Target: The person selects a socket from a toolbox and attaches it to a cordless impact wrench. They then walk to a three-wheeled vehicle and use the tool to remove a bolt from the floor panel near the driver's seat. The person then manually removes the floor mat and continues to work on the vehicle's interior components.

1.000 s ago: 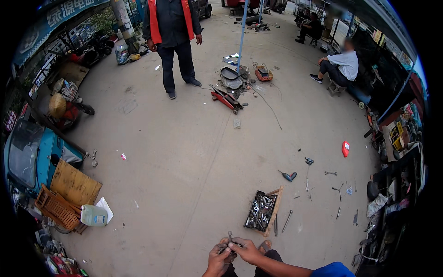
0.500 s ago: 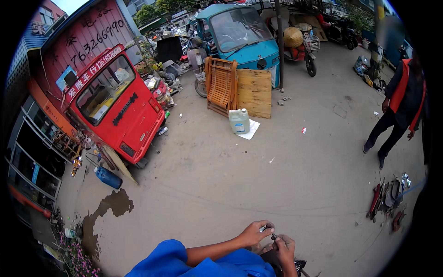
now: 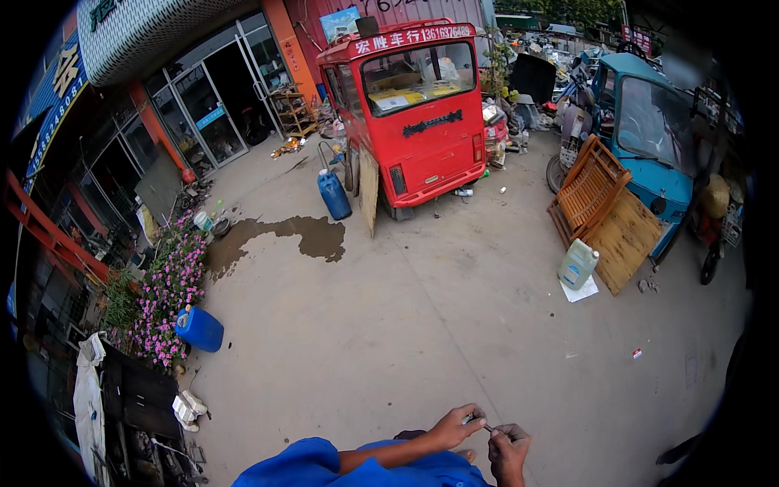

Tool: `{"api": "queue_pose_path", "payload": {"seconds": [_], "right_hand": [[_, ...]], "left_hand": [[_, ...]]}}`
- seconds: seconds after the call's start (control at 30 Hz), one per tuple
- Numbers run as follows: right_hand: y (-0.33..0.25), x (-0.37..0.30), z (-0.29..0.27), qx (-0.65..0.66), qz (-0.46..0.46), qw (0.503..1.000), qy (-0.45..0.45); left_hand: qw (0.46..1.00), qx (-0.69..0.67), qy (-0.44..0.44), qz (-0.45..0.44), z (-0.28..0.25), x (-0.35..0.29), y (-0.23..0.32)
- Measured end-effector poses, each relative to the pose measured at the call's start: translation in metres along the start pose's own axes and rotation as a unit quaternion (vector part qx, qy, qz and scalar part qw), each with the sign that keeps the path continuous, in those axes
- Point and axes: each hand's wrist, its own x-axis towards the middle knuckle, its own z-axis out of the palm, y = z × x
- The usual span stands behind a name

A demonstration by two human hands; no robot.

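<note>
Close together at the bottom of the view, both my hands have their fingers pinched. My left hand (image 3: 454, 427) has its thumb and forefinger closed, with a small pale or shiny bit showing between them. Between the fingertips of both hands sits a small dark, thin piece (image 3: 488, 427), too small to name. My right hand (image 3: 510, 448) pinches its other end, its fingers curled inward. Blue sleeves and clothing show below the hands.
A red three-wheeled van (image 3: 422, 130) stands ahead, a blue jug (image 3: 333, 195) and wet patch (image 3: 300, 235) beside it. Left are pink flowers (image 3: 166, 300) and a blue canister (image 3: 200, 329). Right are a pale jug (image 3: 578, 265), folded wooden chair (image 3: 591, 183) and teal three-wheeler (image 3: 649, 154).
My view has swung left, bringing in the flowers and blue canister, while the person on the right has left the view. Both hands still pinch the small dark piece.
</note>
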Motion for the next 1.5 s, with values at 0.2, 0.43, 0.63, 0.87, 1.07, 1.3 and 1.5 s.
{"api": "queue_pose_path", "payload": {"seconds": [0.2, 0.43, 0.63, 0.87, 1.07, 1.3, 1.5], "right_hand": [[0.001, -0.001, 0.01, -0.055, 0.013, 0.998, -0.029], [-0.004, -0.003, 0.006, -0.067, 0.026, 0.997, -0.03], [-0.01, -0.007, 0.004, -0.031, 0.023, 0.999, -0.025], [-0.012, -0.009, 0.004, -0.025, 0.027, 0.999, -0.012], [-0.021, -0.01, 0.009, -0.016, 0.033, 0.999, -0.027], [-0.027, -0.007, 0.011, -0.028, 0.048, 0.997, -0.06], [-0.024, -0.006, 0.007, -0.063, 0.053, 0.994, -0.072]], "left_hand": [[0.998, -0.031, 0.033, -0.049, -0.007, -0.016, -0.005], [0.999, -0.035, 0.032, -0.017, -0.002, -0.02, -0.007], [0.999, -0.001, 0.028, 0.034, 0.003, -0.018, 0.002], [0.987, 0.044, 0.033, 0.149, 0.004, -0.009, -0.011], [0.986, 0.071, 0.036, 0.149, 0.002, -0.01, -0.002], [0.995, 0.032, 0.014, 0.092, -0.001, -0.012, 0.009], [0.988, 0.041, 0.024, 0.15, -0.003, -0.006, 0.001]]}}
